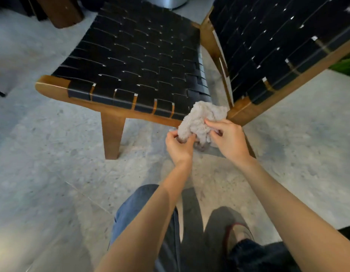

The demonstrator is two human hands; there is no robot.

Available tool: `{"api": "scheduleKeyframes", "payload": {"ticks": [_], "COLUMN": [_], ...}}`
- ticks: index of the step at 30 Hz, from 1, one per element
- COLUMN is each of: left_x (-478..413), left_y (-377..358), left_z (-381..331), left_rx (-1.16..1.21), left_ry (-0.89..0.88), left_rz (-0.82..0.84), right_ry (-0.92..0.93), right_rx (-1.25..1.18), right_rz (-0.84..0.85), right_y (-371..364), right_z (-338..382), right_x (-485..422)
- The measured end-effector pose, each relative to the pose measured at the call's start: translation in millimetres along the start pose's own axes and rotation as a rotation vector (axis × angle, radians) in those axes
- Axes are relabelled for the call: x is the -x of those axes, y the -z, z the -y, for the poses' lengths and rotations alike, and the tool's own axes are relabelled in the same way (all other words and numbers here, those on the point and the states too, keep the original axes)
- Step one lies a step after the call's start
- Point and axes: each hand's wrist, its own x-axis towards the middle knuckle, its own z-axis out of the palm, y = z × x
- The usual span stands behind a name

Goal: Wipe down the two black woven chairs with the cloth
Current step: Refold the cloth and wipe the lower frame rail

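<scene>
I had one view only: the head-worn wide-angle camera, which looked forward and steeply down from standing height, close over the hands (205, 138), onto the speckled grey stone floor (52, 163) and two black woven wooden-framed chairs (134, 61).
</scene>
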Motion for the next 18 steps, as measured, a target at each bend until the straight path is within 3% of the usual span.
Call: {"api": "scheduleKeyframes", "payload": {"ticks": [6,11,15,18], "left_x": [20.1,23.1,34.5,40.7], "left_y": [-6.0,2.1,0.9,-9.5], "left_z": [-4.3,-19.6,-45.8,-76.2], "left_rx": [-0.266,-0.487,-0.514,-0.518], "left_ry": [-0.274,-0.48,-0.657,-0.758], "left_rz": [0.183,0.373,0.516,0.577], "right_ry": [-0.184,-0.297,-0.201,-0.177], "right_rx": [0.035,-0.107,-0.134,0.013], "right_rz": [0.108,0.252,0.174,0.229], "right_y": [39.1,66.1,89.5,115.0], "right_z": [-24.7,-13.9,0.0,4.3], "right_x": [19.9,30.0,40.8,37.5]}}
